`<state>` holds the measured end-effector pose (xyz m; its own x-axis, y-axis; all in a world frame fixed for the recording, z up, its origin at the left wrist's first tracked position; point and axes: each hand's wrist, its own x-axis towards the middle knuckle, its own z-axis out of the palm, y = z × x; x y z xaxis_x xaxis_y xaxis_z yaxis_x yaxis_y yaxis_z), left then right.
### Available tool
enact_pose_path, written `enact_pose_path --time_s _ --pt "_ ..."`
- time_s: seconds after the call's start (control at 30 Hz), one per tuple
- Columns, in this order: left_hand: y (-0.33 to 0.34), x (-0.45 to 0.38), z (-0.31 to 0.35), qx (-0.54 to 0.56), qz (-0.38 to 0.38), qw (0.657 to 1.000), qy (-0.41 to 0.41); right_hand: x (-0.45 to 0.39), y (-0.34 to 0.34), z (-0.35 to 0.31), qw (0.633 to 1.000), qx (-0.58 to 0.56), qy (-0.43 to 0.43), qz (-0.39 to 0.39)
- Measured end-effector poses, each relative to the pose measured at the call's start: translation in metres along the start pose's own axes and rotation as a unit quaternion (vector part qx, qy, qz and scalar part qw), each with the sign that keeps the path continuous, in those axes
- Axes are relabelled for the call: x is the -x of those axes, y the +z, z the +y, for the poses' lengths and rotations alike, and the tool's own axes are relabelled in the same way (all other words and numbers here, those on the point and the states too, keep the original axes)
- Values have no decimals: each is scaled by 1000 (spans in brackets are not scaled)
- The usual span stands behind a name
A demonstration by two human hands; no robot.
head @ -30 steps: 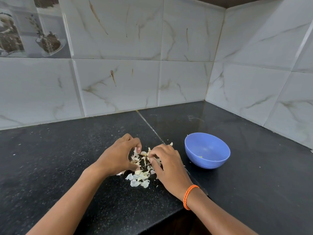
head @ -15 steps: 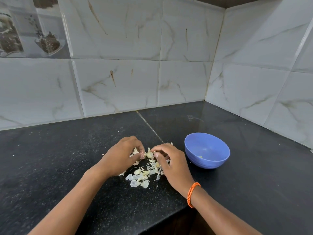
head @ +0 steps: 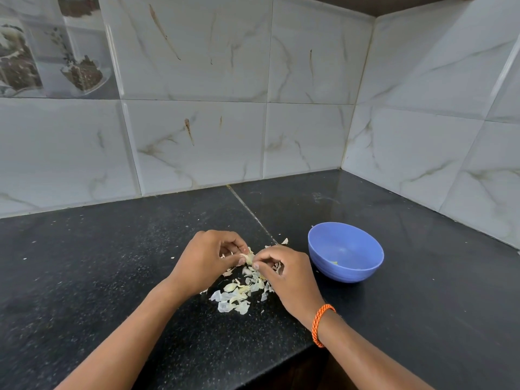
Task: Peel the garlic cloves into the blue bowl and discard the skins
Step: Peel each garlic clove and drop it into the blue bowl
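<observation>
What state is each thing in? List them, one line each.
Left hand: pinches the clove.
Right hand: pinches the clove's skin.
Clove: held between both hands, above the skins.
Skins: loose pile on the counter.
Bowl: upright, nearly empty.

No readable text, label, brand, number or sign anywhere in view. Only a printed picture, without lettering, on the decorative wall tile (head: pixel 53 49) at upper left of the frame.
</observation>
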<state>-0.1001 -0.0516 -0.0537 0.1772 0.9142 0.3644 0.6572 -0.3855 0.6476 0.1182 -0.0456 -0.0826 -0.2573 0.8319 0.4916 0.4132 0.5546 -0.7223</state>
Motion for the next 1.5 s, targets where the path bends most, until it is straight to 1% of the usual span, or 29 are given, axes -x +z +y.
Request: enact_pose_path --time_s 0.13,0.23,0.4,0.5,0.6,0.8,0.93,1.23,1.37,1.5 --pt "-3 0 3 -9 20 1000 -14 0 0 2 1000 10 6 7" --pt "-2 1 8 13 27 999 -13 1 -1 1 1000 8 9 18" --pt "5 4 19 14 39 999 -2 3 -1 -4 1000 -19 3 -2" --pt "9 5 19 14 45 999 -9 3 -2 -4 1000 -23 -1 3" --pt "11 5 20 23 48 998 -17 3 -2 -3 999 -52 7 10" --pt "14 6 21 96 35 994 -32 3 -8 -4 989 -145 30 7" --pt "17 5 18 145 18 988 -41 2 -10 -5 983 -180 44 -4" --pt "20 5 21 273 10 961 -32 2 -16 -3 957 -282 73 -4" --pt "21 5 23 267 9 963 -32 2 -16 -3 956 -285 68 13" --pt "19 5 21 173 3 984 -36 3 -15 -4 958 -275 71 34"
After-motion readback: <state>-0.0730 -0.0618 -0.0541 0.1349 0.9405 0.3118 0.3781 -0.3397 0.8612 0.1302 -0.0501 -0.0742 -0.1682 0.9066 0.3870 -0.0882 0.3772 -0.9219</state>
